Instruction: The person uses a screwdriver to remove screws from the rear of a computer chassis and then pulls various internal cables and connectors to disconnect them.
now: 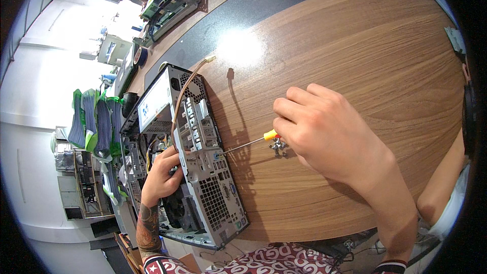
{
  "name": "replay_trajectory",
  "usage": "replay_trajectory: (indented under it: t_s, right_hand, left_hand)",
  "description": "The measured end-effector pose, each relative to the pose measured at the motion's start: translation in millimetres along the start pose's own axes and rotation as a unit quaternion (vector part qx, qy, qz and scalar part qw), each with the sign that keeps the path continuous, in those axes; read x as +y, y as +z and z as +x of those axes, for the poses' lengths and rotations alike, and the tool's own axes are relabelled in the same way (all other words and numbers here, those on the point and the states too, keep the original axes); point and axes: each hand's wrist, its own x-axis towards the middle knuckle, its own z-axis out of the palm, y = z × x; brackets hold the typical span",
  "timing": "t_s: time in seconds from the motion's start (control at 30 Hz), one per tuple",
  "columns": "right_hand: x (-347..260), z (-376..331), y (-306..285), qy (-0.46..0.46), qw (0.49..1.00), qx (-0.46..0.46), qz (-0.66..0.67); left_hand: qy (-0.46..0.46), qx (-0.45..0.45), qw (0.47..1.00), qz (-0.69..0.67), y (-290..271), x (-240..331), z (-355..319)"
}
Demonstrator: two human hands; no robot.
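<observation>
An opened desktop computer case (215,193) stands at the table's left edge, its rear panel of ports and vents facing right. My right hand (324,132) is closed around a screwdriver (271,135) with a yellow handle. Its thin shaft runs left, and the tip meets the rear panel beside a small blue port. My left hand (165,175) reaches into the case behind that panel with fingers bent; the case wall hides what they grip. A brown cable (183,89) with a pale connector rises out of the case. Beneath my right hand lies a small pile of metal screws (277,146).
Another opened computer unit (172,5) sits at the far left, with a roll of tape (141,56) nearer. Green-edged bundles (96,122) stand beyond the case. At the right edge another person's forearm (446,182) rests by the wooden table (355,35).
</observation>
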Motion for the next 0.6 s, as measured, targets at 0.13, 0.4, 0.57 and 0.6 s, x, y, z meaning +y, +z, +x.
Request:
replay_trajectory:
  t_s: [0.13,0.4,0.57,0.6]
  right_hand:
    - [0.1,0.5,0.7,-0.002,1.000,0.005,-0.008]
    - [0.3,1.2,-0.2,0.004,1.000,-0.003,0.015]
    - [-0.3,0.6,-3.7,0.008,0.996,0.012,0.083]
    - [-0.3,0.2,-4.3,0.009,0.996,0.012,0.084]
  left_hand:
    - [-0.008,-0.002,1.000,-0.015,-0.5,-0.1,-0.1]
    - [-0.013,0.004,1.000,-0.003,0.7,-0.6,-1.3]
    - [-0.012,-0.006,1.000,0.003,0.9,-1.9,-0.3]
    - [-0.014,-0.003,1.000,0.001,1.1,-1.8,-0.1]
